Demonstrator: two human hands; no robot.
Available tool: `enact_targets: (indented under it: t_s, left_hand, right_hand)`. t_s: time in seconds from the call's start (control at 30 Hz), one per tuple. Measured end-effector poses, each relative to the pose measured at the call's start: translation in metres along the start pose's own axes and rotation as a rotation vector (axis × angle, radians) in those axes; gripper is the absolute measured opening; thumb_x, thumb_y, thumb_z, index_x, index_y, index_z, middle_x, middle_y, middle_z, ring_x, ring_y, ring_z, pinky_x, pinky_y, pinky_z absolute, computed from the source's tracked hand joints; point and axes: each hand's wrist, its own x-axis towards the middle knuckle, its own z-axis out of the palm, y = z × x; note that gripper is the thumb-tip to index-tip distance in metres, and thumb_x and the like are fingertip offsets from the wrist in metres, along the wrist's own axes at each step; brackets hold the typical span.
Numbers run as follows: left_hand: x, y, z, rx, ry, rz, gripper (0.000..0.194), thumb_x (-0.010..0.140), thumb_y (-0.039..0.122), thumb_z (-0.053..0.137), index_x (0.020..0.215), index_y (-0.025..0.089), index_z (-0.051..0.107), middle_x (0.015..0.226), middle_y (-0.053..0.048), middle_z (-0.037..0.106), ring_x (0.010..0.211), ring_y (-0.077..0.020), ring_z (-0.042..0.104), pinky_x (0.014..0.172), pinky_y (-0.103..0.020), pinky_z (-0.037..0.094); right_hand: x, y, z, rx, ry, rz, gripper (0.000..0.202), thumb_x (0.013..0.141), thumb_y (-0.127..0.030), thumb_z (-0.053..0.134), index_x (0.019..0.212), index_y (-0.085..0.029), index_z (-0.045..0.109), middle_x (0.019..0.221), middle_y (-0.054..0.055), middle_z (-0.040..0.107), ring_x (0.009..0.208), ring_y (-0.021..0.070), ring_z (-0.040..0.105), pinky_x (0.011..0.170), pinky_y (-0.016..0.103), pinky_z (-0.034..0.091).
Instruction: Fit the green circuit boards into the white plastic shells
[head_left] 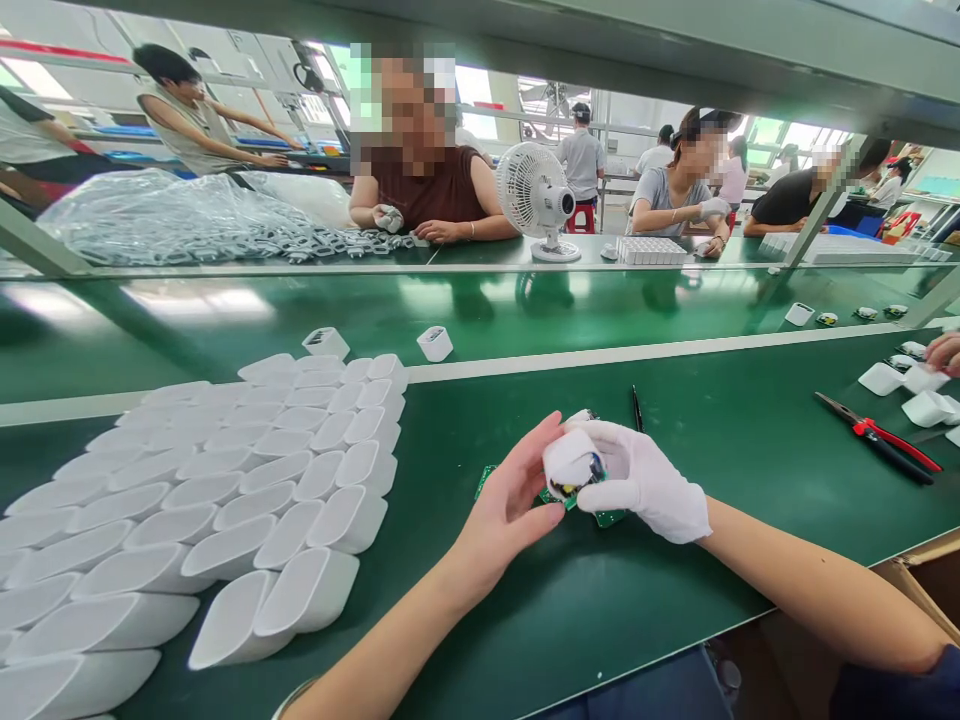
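Observation:
Near the middle of the green table, a white housing (571, 462) with electronic parts showing at its lower opening is held between both hands. My bare left hand (508, 490) has its fingers and thumb round the housing's left side. On the right side, my right hand (637, 478), in a white glove, grips the housing and the parts at its opening. Green circuit boards (610, 518) lie on the table beneath and behind the hands, partly hidden. Many white housings (225, 450) stand in close rows at the left.
Red-and-black pliers (877, 436) lie at the right, and a black pen-like tool (637, 408) behind my right hand. Two white housings (435, 344) sit by the pale strip. Another person's hand (945, 352) is at the right edge. A white fan (536, 195) stands across the bench.

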Motion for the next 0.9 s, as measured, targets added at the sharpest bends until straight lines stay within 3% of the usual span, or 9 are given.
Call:
enact_targets:
  t_s: [0.07,0.2,0.37,0.47,0.63,0.73,0.9]
  left_hand:
    - [0.004,0.0,0.002,-0.116,0.031,-0.064,0.071,0.063,0.033,0.076,0.128,0.019,0.051,0.131,-0.013,0.054,0.118,-0.0325,0.049,0.096,-0.04,0.044]
    - [0.009,0.003,0.006,-0.152,0.154,-0.195,0.056,0.061,0.03,0.079,0.112,0.016,0.063,0.118,-0.012,0.064,0.11,-0.0297,0.057,0.093,-0.039,0.048]
    - [0.008,0.005,0.007,-0.127,0.252,-0.275,0.049,0.061,0.032,0.078,0.104,0.013,0.068,0.099,-0.01,0.072,0.094,-0.0255,0.064,0.082,-0.034,0.052]
    - [0.008,0.006,0.006,-0.116,0.302,-0.3,0.045,0.062,0.035,0.077,0.098,0.009,0.07,0.083,-0.01,0.074,0.074,-0.0212,0.067,0.071,-0.031,0.054]
    - [0.008,0.006,0.005,-0.088,0.262,-0.329,0.037,0.063,0.038,0.074,0.085,0.008,0.072,0.068,-0.009,0.072,0.057,-0.0151,0.063,0.055,-0.023,0.05]
    - [0.009,0.005,0.005,-0.079,0.253,-0.335,0.034,0.062,0.039,0.074,0.077,0.009,0.072,0.064,-0.008,0.071,0.055,-0.0139,0.061,0.053,-0.022,0.05]
    - [0.009,0.002,0.005,-0.09,0.245,-0.334,0.034,0.054,0.033,0.078,0.078,0.011,0.072,0.06,-0.004,0.069,0.052,-0.0132,0.059,0.053,-0.023,0.05]
  right_hand:
    - [0.0,0.004,0.001,0.0,0.108,-0.058,0.036,0.059,-0.018,0.078,0.091,-0.018,0.062,0.087,0.0,0.063,0.08,0.0139,0.061,0.077,0.03,0.049]
    - [0.0,0.011,0.005,-0.001,0.296,-0.113,0.034,0.058,-0.021,0.078,0.085,-0.019,0.058,0.093,0.001,0.063,0.083,0.0153,0.061,0.076,0.031,0.05]
    - [0.001,0.003,0.005,-0.065,0.156,-0.008,0.026,0.066,-0.024,0.072,0.089,-0.018,0.063,0.092,0.002,0.064,0.081,0.0135,0.06,0.077,0.029,0.049]
    - [0.001,0.0,0.001,-0.126,0.148,0.072,0.025,0.071,-0.028,0.068,0.092,-0.015,0.066,0.086,0.003,0.064,0.074,0.0124,0.059,0.074,0.028,0.048]
    - [0.001,0.006,-0.005,-0.103,0.12,0.208,0.036,0.072,-0.035,0.067,0.103,-0.016,0.067,0.074,0.002,0.064,0.068,0.0127,0.06,0.068,0.027,0.048]
    - [0.001,0.006,-0.003,-0.109,0.143,0.268,0.035,0.069,-0.036,0.068,0.097,-0.014,0.069,0.07,0.002,0.063,0.066,0.0125,0.059,0.068,0.028,0.048]
    - [-0.004,-0.005,0.008,-0.147,0.191,0.211,0.021,0.061,-0.025,0.067,0.078,-0.013,0.07,0.062,-0.001,0.058,0.059,0.0096,0.051,0.061,0.025,0.043]
